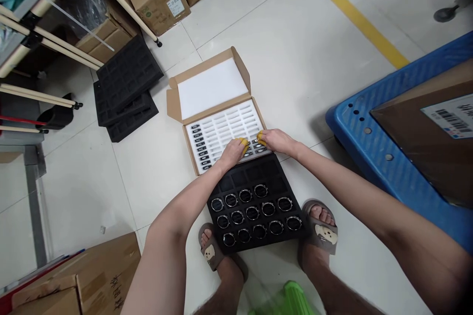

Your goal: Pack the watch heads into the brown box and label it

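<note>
Both hands work at the near edge of the shallow white slotted tray [221,130] in the open cardboard box [177,106] on the floor. The left hand [232,151] and right hand [275,140], yellow-capped fingertips [244,142] pinched narrow, meet over small dark clips [254,146]; whether either grip holds one I cannot tell. Best seat each clip squarely, keeping wrists clear of the black foam tray of chrome rings [254,214] just below.

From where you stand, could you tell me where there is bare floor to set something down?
Bare tile lies between the open white tray box and the stacked black foam trays, and beyond the box toward the yellow line. It is crowded at both hands, left hand and right hand, over the ring tray.
</note>
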`<state>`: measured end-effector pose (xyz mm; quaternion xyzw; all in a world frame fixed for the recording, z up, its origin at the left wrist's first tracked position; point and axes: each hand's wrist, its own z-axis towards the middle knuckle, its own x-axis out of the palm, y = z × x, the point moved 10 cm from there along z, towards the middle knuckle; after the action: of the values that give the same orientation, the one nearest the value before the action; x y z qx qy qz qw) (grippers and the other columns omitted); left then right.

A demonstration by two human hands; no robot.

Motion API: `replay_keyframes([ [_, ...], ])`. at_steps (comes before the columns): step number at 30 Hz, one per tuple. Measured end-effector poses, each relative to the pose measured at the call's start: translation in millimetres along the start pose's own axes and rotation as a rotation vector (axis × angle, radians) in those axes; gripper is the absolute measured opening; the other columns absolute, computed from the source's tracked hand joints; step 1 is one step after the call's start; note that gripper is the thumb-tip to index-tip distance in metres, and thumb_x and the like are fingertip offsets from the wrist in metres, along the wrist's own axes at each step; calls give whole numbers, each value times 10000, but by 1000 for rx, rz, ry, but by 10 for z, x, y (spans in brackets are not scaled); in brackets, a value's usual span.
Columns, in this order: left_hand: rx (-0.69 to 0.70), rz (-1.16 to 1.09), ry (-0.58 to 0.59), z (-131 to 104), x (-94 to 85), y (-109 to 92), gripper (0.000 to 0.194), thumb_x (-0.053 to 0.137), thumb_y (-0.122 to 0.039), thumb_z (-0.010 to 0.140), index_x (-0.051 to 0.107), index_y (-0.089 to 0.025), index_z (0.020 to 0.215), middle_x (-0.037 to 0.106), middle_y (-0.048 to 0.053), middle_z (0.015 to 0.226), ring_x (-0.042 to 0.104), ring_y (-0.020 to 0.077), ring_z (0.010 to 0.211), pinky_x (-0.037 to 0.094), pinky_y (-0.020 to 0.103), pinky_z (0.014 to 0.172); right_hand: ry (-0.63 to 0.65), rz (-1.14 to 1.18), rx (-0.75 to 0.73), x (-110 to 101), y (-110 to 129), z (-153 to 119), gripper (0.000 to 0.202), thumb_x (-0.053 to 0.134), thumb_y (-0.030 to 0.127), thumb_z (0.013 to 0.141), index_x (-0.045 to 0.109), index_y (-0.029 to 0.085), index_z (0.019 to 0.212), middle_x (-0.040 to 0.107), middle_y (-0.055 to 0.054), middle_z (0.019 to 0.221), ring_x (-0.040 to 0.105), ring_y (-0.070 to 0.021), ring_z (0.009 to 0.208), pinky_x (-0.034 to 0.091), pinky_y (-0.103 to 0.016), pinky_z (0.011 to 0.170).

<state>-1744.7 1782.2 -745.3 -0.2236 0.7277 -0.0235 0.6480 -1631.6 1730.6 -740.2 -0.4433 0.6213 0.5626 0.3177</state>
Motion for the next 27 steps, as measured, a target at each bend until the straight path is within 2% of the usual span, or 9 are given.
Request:
replay_keyframes([
  [3, -12, -50, -24, -23, -14, 16, 197, 448, -265, 1045, 613, -193, 1124, 670, 118, 1093, 617, 243, 1047, 491, 381, 959, -51, 58, 26, -57, 4, -42, 191, 534, 217, 987, 716, 181, 1030, 708, -91, 1075, 675, -218, 871, 507, -324, 797],
  [5, -20, -84, -42, -55, -23, 40, 178, 463, -246, 1038, 619, -199, 1109, 673, 113, 1093, 612, 242, 1070, 495, 387, 976, -149, 125, 68, -141, 21, -148, 260, 478, 233, 1016, 712, 197, 1123, 689, -91, 1212, 679, -226, 1021, 529, -338, 902],
  [8, -31, -156, -75, -99, -27, 87, 173, 481, -223, 1030, 636, -195, 1101, 680, 114, 1091, 618, 234, 1081, 507, 392, 994, -362, 249, 195, -262, 77, -489, 318, 439, 250, 1035, 684, 219, 1234, 656, -82, 1311, 633, -224, 1191, 510, -351, 1038],
  [11, -25, -220, -88, -104, -18, 116, 192, 486, -186, 1021, 661, -197, 1099, 692, 118, 1108, 629, 222, 1107, 525, 390, 1002, -476, 387, 315, -193, 264, -939, 299, 457, 266, 1031, 676, 242, 1233, 674, -78, 1234, 650, -215, 1151, 524, -358, 1040],
  [13, -22, -233, -87, -96, -37, 117, 215, 489, -162, 1010, 675, -202, 1110, 696, 119, 1126, 627, 224, 1145, 533, 401, 1015, -437, 449, 348, -33, 479, -1182, 273, 475, 271, 1023, 680, 251, 1203, 679, -71, 1184, 674, -207, 1071, 554, -346, 969],
  [17, 39, -264, -129, -269, -262, -51, 297, 465, -126, 993, 674, -202, 1191, 654, 121, 1267, 574, 249, 1274, 519, 459, 1086, -131, 350, 383, 425, 934, -1457, 257, 488, 282, 1018, 689, 220, 1165, 662, -76, 1153, 691, -194, 901, 560, -316, 784],
  [20, 53, -290, -116, -762, -413, -278, 331, 456, -106, 986, 668, -206, 1220, 628, 115, 1304, 564, 247, 1271, 528, 447, 1085, 52, 161, 409, 662, 1162, -1539, 272, 489, 283, 1015, 680, 180, 1178, 629, -119, 1164, 678, -217, 899, 533, -310, 713],
  [22, -35, -311, -56, -1245, -376, -363, 320, 472, -105, 976, 682, -205, 1196, 654, 109, 1201, 600, 237, 1177, 559, 410, 1031, 90, 82, 415, 722, 1271, -1532, 299, 479, 291, 1021, 651, 162, 1229, 603, -150, 1185, 662, -242, 955, 518, -302, 679],
  [27, -608, -312, -16, -2556, -6, -121, 285, 493, -78, 932, 700, -175, 1101, 664, 113, 1065, 652, 245, 1019, 574, 426, 974, 72, 49, 460, 760, 1333, -1480, 298, 512, 311, 1003, 617, 121, 1208, 572, -201, 1185, 600, -305, 1074, 518, -312, 659],
])
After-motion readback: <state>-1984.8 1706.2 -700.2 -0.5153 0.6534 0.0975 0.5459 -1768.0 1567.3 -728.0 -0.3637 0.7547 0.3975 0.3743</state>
